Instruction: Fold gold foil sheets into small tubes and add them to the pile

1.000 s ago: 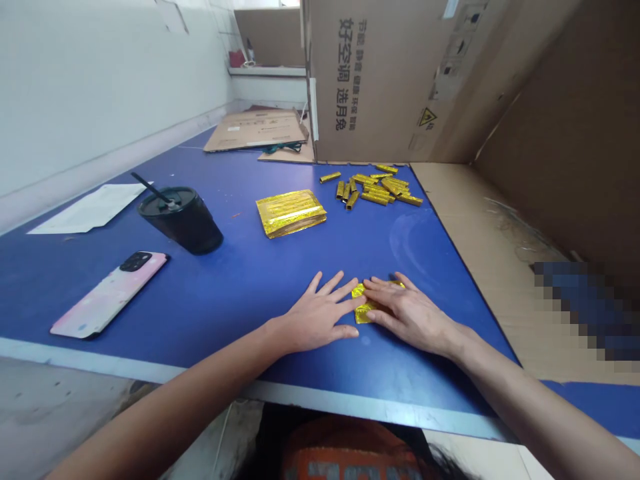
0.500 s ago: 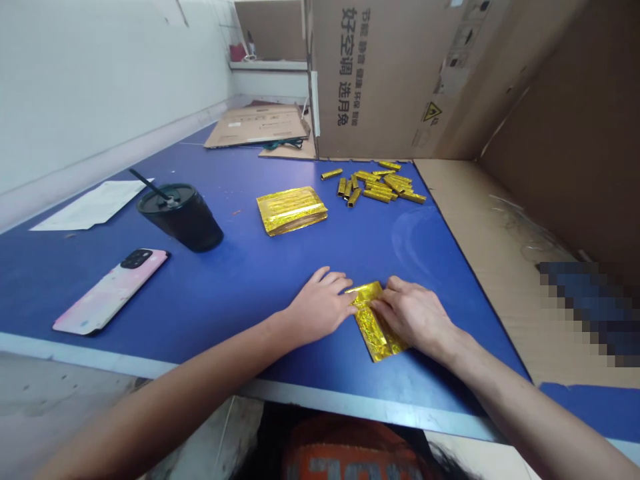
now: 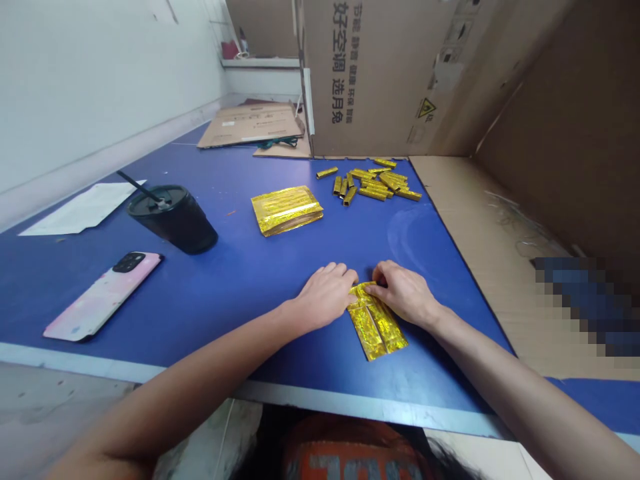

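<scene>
A gold foil sheet (image 3: 377, 327) lies on the blue table near its front edge, with a slit-like line down its middle. My left hand (image 3: 330, 293) grips its upper left corner, thumb on the foil and fingers curled at the far edge. At the upper right corner, my right hand (image 3: 404, 290) pinches the same far edge between thumb and curled fingers. Beyond the hands sits a stack of gold foil sheets (image 3: 287, 210). Several small folded gold pieces (image 3: 375, 189) lie scattered farther back, by the cardboard.
A black cup with a straw (image 3: 175, 219), a pink and white phone (image 3: 103, 297) and white paper (image 3: 80, 208) lie at the left. Flat cardboard (image 3: 253, 125) rests at the back. A large cardboard box (image 3: 380, 80) stands behind, with more cardboard (image 3: 480, 253) along the right.
My right hand has moved up from the sheet's middle to its far edge, uncovering the right half. My left fingers have curled more. The view has shifted slightly.
</scene>
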Motion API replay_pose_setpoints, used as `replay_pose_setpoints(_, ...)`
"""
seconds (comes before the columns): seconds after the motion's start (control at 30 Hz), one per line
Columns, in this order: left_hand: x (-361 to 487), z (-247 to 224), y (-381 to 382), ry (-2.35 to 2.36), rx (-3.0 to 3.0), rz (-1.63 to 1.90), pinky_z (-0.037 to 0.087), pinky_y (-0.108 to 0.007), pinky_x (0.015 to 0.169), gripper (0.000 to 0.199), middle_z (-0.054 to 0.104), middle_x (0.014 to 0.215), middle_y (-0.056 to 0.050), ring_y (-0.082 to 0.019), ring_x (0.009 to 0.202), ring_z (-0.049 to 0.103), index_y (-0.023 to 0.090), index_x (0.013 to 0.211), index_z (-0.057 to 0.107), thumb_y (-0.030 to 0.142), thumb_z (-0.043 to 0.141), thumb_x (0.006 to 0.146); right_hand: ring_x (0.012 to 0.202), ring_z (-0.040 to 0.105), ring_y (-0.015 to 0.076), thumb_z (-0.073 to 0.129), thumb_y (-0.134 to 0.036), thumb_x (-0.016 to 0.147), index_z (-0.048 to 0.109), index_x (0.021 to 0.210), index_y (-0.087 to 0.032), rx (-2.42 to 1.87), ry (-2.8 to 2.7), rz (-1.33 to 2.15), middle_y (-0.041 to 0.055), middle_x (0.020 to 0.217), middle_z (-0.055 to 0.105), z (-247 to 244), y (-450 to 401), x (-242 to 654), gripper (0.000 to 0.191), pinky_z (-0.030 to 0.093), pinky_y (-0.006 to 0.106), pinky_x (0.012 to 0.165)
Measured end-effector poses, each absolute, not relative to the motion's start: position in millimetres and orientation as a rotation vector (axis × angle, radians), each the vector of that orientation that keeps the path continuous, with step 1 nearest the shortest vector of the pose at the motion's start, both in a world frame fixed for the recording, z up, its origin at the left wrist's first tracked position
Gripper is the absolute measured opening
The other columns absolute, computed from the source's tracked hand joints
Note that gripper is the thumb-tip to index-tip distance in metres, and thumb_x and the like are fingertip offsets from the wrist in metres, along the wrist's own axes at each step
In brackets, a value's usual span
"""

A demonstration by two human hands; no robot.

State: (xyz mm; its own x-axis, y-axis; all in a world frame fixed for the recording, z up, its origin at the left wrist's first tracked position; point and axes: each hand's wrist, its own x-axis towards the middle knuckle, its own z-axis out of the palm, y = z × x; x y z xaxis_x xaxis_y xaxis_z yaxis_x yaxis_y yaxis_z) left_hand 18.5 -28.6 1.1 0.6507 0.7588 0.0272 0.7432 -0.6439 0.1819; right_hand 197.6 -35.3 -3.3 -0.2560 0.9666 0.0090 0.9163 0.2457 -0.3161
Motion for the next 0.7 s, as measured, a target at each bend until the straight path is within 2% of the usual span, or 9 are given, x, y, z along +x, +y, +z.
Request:
replay_pose_setpoints(0.1,17.0,2.2,-24.1,1.229,2.668,0.161,0.04,-0.033,0.079,0.023,0.055,0.093,-0.005,-0.021,0.09,0.049,0.017,0.099,0.053,0.03,0.053,0.081,0.066,0.052,0.0137,0.051,-0.028,0.078,0.05,0.072,-0.021,-1.705,-2.304,0.455,0.0,0.074,0.057,-1.4,-33.6,200.8,0.01,0.035,0.026,0.059)
replay_pose_setpoints(0.17,16.5,2.4,-21.1,1.215,2.629,0.175,0.041,-0.033,0.077,0.02,0.055,0.089,-0.005,-0.021,0.088,0.05,0.017,0.093,0.055,0.031,0.054,0.08,0.064,0.052,0.013,0.049,-0.028,0.08,0.052,0.078,-0.021,-1.69,-2.283,0.512,-0.0011,0.072,0.058,-0.2,-33.5,202.8,0.008,0.036,0.025,0.059)
replay_pose_setpoints(0.23,16.5,1.9,-18.7,1.203,2.598,0.183,0.041,-0.033,0.075,0.017,0.055,0.085,-0.005,-0.021,0.085,0.05,0.016,0.085,0.056,0.032,0.055,0.078,0.064,0.052,0.0132,0.051,-0.033,0.079,0.053,0.087,-0.021,-1.686,-2.272,0.55,-0.0012,0.072,0.059,0.5,-34.1,203.7,0.014,0.036,0.025,0.057)
replay_pose_setpoints(0.3,16.8,0.8,-17.4,1.196,2.575,0.2,0.04,-0.033,0.074,0.016,0.055,0.082,-0.005,-0.022,0.083,0.051,0.016,0.079,0.056,0.031,0.056,0.077,0.064,0.052,0.0137,0.054,-0.038,0.078,0.055,0.088,-0.021,-1.67,-2.304,0.553,-0.0003,0.074,0.059,1.2,-35.0,203.7,0.02,0.035,0.026,0.056)
replay_pose_setpoints(0.47,15.5,0.2,-18.5,1.187,2.472,0.289,0.039,-0.029,0.069,0.011,0.057,0.077,-0.002,-0.018,0.077,0.052,0.017,0.074,0.053,0.027,0.053,0.078,0.06,0.049,0.0129,0.054,-0.042,0.077,0.054,0.073,-0.02,-1.651,-2.353,0.584,-0.0005,0.068,0.057,5.6,-36.4,204.6,0.022,0.033,0.026,0.055)
replay_pose_setpoints(0.6,13.2,-1.8,-20.0,1.201,2.266,0.459,0.036,-0.022,0.056,0.01,0.054,0.068,0.003,-0.011,0.062,0.05,0.017,0.077,0.049,0.026,0.046,0.082,0.051,0.04,0.0104,0.049,-0.047,0.079,0.049,0.063,-0.02,-1.596,-2.166,0.865,-0.0038,0.054,0.047,6.0,-36.0,208.8,0.031,0.029,0.024,0.049)
replay_pose_setpoints(0.7,14.0,-8.4,-19.7,1.112,1.94,0.697,0.032,-0.02,0.051,0.013,0.048,0.058,0.006,-0.008,0.054,0.045,0.017,0.072,0.047,0.027,0.049,0.08,0.048,0.035,0.0087,0.047,-0.048,0.079,0.045,0.057,-0.019,-1.466,-1.915,1.099,-0.0052,0.051,0.041,2.4,-36.0,210.7,0.036,0.028,0.024,0.047)
